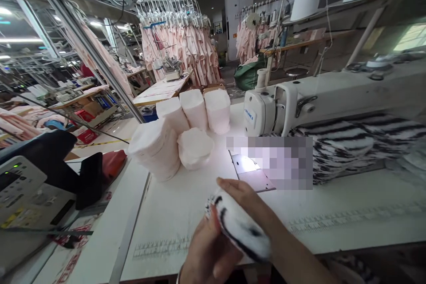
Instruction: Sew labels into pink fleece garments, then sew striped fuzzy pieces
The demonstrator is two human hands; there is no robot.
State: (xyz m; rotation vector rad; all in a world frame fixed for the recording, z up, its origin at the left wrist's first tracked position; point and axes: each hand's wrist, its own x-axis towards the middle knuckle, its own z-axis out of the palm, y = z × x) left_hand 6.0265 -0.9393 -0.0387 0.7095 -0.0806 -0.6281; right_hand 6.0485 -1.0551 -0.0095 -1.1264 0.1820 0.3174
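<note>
A folded piece of fluffy black-and-white striped fabric (244, 226) is between my two hands, above the front of the white sewing table. My left hand (209, 248) is closed round its near left side, with the thumb pressed on the fabric. Along the upper right side lies my right hand (248, 195), fingers bent over the far end; part of its grip is hidden. Just beyond my hands is the metal needle plate (246, 171) of a white sewing machine (259, 108). Blurred squares cover the area around the needle.
Several stacks of pale pink fabric pieces (156, 148) stand at the table's back left. More striped plush fabric (359, 142) is heaped under the machine arm. A control box (23, 186) stands at the left. Pink garments (186, 49) hang on a rack behind.
</note>
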